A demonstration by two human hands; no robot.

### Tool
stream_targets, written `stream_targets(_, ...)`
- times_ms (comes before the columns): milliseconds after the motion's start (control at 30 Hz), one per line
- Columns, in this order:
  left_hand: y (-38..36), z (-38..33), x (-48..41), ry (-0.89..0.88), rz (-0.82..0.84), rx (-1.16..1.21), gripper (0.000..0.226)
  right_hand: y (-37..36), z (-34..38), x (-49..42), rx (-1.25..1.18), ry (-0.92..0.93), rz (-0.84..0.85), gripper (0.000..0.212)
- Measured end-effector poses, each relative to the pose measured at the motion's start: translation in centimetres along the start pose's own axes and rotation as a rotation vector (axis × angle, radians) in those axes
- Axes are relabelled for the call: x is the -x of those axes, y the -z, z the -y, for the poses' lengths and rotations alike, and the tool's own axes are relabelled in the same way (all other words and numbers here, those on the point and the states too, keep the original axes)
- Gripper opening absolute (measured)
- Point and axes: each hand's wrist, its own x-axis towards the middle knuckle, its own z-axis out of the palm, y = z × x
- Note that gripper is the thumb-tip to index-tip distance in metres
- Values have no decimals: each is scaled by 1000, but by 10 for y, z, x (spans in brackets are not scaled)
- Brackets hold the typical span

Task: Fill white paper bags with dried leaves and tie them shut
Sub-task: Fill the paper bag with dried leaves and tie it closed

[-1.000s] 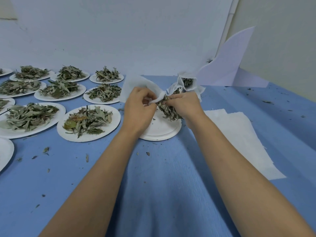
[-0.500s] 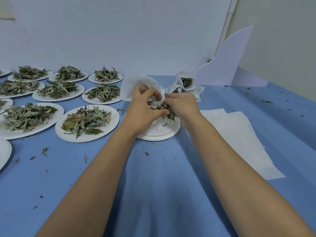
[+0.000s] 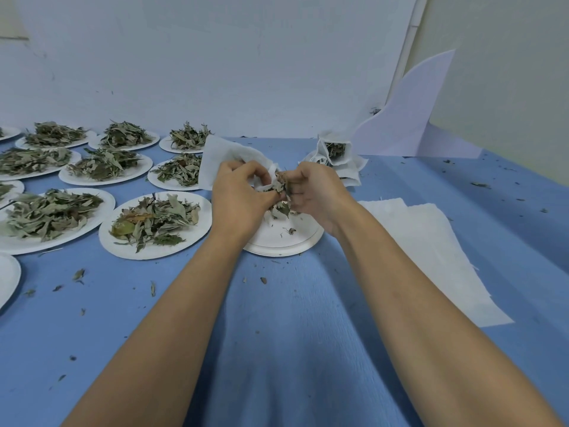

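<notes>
My left hand [image 3: 241, 195] grips the mouth of a white paper bag [image 3: 221, 158] above a nearly bare paper plate [image 3: 286, 238]. The bag's body sticks up and to the left behind the hand. My right hand [image 3: 314, 195] pinches a clump of dried leaves [image 3: 280, 188] right at the bag's mouth, where both hands meet. A few leaf bits hang below the hands over the plate. Filled bags [image 3: 335, 155] with leaves showing lie further back on the blue table.
Several paper plates heaped with dried leaves [image 3: 154, 223] cover the left side of the blue table [image 3: 277, 349]. A pile of flat white bags [image 3: 431, 248] lies to the right of my right arm. Leaf crumbs are scattered about. A white board stands behind.
Both hands rose slightly off the plate and drew together. The clump of leaves went from the plate up to the bag's mouth, leaving the plate almost bare.
</notes>
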Motion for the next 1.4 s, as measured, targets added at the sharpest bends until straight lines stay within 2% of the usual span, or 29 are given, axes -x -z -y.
stream_targets(200, -1, -1, 1, 6, -33, -29, 24, 8, 3, -1, 36, -11, 48, 29)
stream_targets(400, 1, 1, 1, 2, -40, 13, 25, 14, 3, 1, -143, -125, 156, 30)
stream_targets(533, 6, 6, -1, 65, -28, 101, 31, 18, -1, -1, -154, -94, 162, 28)
stream_targets(633, 7, 6, -1, 75, 0, 153, 30, 17, -8, -4, 41, 20, 29, 14)
stream_targets(733, 8, 4, -1, 76, 64, 169, 29, 14, -16, -7, 328, 256, -107, 25)
stream_targets(800, 9, 3, -2, 66, 94, 181, 29, 12, -17, -8, 403, 374, -139, 21)
stream_targets(900, 8, 1, -1, 27, 100, 145, 31, 10, -17, -7, 441, 448, -196, 14)
stream_targets(967, 7, 2, -1, 30, 86, 152, 29, 9, -18, -7, 532, 503, -271, 15)
stream_targets(1067, 7, 5, -3, 70, -31, 149, 29, 3, -22, -5, 732, 575, -346, 17)
stream_targets(1133, 8, 7, -5, 108, -129, 138, 28, -4, -25, -3, 837, 635, -344, 17)
stream_targets(1233, 7, 8, -5, 168, -227, 120, 27, -9, -28, 0, 859, 717, -267, 14)
stream_targets(1400, -1, 6, -7, 299, -257, 175, 27, -3, -26, 4, 772, 726, -155, 6)
